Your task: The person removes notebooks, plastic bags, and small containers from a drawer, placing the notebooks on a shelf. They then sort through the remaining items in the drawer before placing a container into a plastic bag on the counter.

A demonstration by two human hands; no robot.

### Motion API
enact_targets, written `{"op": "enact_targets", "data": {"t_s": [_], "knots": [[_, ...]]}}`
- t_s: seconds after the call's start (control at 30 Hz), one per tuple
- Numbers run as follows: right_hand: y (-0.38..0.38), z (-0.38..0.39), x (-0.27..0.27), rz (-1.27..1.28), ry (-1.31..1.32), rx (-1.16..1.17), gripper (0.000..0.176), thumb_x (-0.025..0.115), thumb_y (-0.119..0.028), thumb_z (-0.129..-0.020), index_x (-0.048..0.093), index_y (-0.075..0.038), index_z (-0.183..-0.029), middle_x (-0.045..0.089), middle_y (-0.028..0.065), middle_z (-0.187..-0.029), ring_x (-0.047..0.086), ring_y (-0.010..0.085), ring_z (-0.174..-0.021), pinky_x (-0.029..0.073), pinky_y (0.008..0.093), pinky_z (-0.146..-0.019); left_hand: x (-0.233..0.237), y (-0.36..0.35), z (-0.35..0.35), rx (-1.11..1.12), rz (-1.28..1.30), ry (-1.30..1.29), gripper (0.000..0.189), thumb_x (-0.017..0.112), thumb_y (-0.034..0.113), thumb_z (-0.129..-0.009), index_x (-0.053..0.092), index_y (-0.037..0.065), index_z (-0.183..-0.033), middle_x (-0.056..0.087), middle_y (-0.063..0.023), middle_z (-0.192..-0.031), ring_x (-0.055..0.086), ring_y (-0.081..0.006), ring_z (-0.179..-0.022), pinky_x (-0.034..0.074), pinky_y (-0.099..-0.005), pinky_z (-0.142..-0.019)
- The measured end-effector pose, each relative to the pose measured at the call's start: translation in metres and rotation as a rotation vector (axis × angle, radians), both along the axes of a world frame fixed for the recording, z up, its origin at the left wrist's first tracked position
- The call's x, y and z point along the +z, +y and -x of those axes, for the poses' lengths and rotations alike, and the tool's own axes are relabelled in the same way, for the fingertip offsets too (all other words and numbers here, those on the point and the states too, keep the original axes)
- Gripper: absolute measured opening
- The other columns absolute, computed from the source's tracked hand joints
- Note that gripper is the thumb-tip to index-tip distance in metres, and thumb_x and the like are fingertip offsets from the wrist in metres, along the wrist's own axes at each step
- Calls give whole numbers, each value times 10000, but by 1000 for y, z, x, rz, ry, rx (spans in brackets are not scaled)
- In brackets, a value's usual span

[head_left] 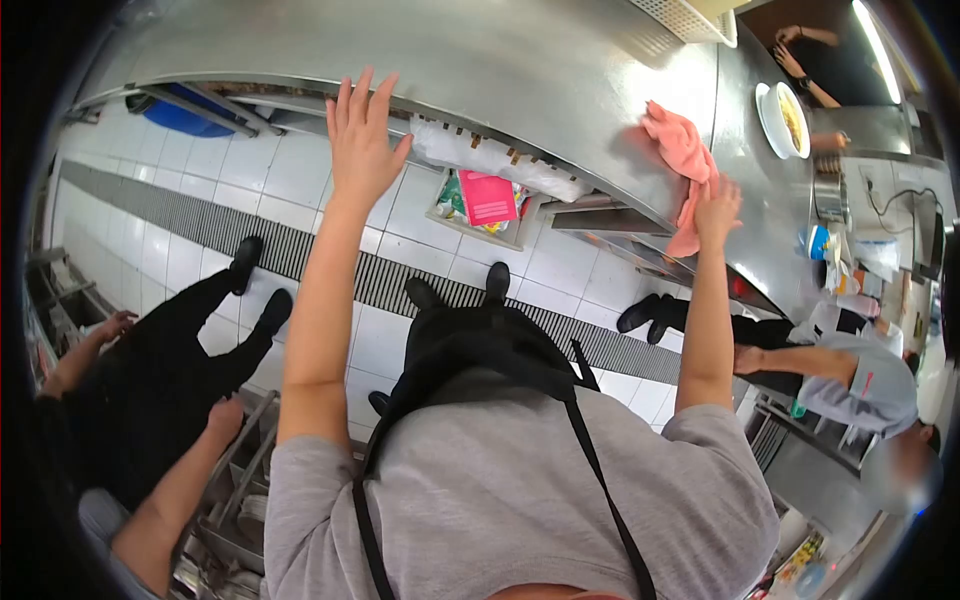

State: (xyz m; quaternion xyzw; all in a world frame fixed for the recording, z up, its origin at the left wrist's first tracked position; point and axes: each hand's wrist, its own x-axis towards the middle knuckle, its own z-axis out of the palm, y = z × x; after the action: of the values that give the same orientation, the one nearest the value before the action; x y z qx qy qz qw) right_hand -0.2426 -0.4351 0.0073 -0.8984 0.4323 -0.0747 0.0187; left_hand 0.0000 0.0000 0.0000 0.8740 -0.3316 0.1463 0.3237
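L hand (362, 128) is open, fingers spread, palm at the front edge of the steel counter (520, 60), holding nothing. R hand (716, 206) lies on the lower end of the pink cloth (672, 140), which sits on the counter & droops over its edge; can't tell if the fingers pinch it or just press. White bowl (785, 120) w/ food stands further along the counter beyond the cloth, and co-workers stand either side on the tiled floor (300, 170)
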Motion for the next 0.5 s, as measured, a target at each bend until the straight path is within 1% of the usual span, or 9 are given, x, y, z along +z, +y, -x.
{"op": "enact_targets", "data": {"t_s": [0.07, 0.1, 0.17, 0.23, 0.27, 0.33, 0.4, 0.47, 0.5], "knots": [[5, 13, 34, 402, -219, 22, 583, 624, -352, -730, 432, -86, -1211, 358, 133, -1289, 344, 289, -1188, 221, 634, -898, 3, -22, -9, 62, -222, -137, 862, 718, 131, -590, 259, 186, -1318, 263, -74, -1362, 227, -358, -1242, 205, -510, -987], [52, -2, 14, 307, -219, -3, 583, 624, -352, -730, 432, -86, -1211, 358, 133, -1289, 344, 289, -1188, 221, 634, -898, 6, 8, -29, 41, -318, -144, 862, 718, 131, -590, 259, 186, -1318, 263, -74, -1362, 227, -358, -1242, 205, -510, -987], [81, -8, 42, -234, -384, 380, 554, 640, -288, -717, 446, -70, -1188, 401, 150, -1238, 355, 300, -1171, 256, 552, -931, -17, -13, -38, 55, -372, -150, 815, 712, 97, -574, 324, 174, -1287, 313, -58, -1340, 270, -319, -1232, 218, -497, -986], [101, -12, 16, 50, -178, 688, 553, 654, -235, -684, 451, -70, -1171, 440, 147, -1193, 377, 323, -1148, 290, 478, -938, -36, -25, -50, 82, -269, -201, 770, 682, 60, -562, 370, 171, -1258, 352, -47, -1315, 299, -287, -1221, 221, -486, -985], [113, -16, 5, 47, -177, 691, 553, 654, -235, -684, 451, -70, -1171, 440, 147, -1193, 377, 323, -1148, 290, 478, -938, -44, -26, -52, 122, -188, -242, 731, 651, 24, -551, 416, 168, -1228, 392, -35, -1290, 328, -255, -1211, 225, -475, -984], [128, -22, -17, 329, -133, 479, 568, 661, -184, -627, 467, -79, -1151, 462, 135, -1175, 403, 321, -1130, 311, 449, -927, -51, -29, -51, 163, -160, -278, 719, 648, 22, -536, 440, 166, -1209, 420, -25, -1268, 358, -239, -1189, 232, -462, -981], [120, -25, -32, 378, -208, 486, 579, 655, -162, -598, 474, -83, -1143, 465, 128, -1178, 421, 314, -1116, 320, 445, -919, -56, -35, -59, 211, -130, -341, 707, 646, 20, -522, 464, 165, -1189, 449, -14, -1247, 389, -223, -1167, 238, -448, -978], [112, -28, -46, 488, -337, 494, 567, 601, -90, -545, 508, -100, -1105, 504, 113, -1145, 473, 302, -1068, 346, 440, -893, -61, -41, -60, 213, 48, -460, 592, 627, 4, -525, 544, 153, -1092, 517, -13, -1173, 469, -212, -1085, 267, -405, -960], [109, -29, -51, 488, -344, 484, 567, 601, -90, -545, 508, -100, -1105, 504, 113, -1145, 473, 302, -1068, 346, 440, -893, -67, -42, -62, 205, 48, -469, 592, 627, 4, -525, 544, 153, -1092, 517, -13, -1173, 469, -212, -1085, 267, -405, -960]]}}
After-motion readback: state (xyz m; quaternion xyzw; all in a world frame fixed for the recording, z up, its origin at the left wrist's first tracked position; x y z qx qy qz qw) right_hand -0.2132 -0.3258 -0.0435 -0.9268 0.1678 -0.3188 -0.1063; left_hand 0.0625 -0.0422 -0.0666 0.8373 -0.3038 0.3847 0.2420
